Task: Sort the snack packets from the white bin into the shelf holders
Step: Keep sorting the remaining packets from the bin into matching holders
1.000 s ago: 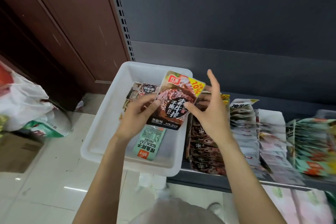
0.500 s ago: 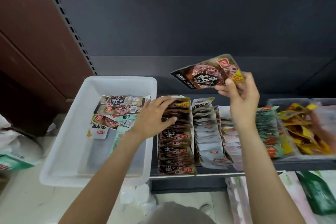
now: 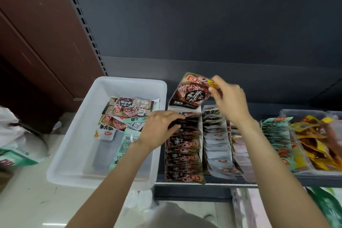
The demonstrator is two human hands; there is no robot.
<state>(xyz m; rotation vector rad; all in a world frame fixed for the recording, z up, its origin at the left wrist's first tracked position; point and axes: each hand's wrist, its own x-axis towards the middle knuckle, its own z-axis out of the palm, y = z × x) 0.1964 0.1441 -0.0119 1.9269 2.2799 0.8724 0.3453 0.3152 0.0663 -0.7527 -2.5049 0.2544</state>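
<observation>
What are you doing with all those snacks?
A person is sorting snack packets onto a shop shelf. The right hand pinches a dark packet by its top corner, holding it above the back of the row of matching dark packets. The left hand rests on that row, fingers pressing into it near the back. More packets lie in the white bin on the left, waiting to be sorted.

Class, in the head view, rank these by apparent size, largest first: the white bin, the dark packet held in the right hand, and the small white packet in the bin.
1. white bin
2. dark packet, held in the right hand
3. small white packet
</observation>
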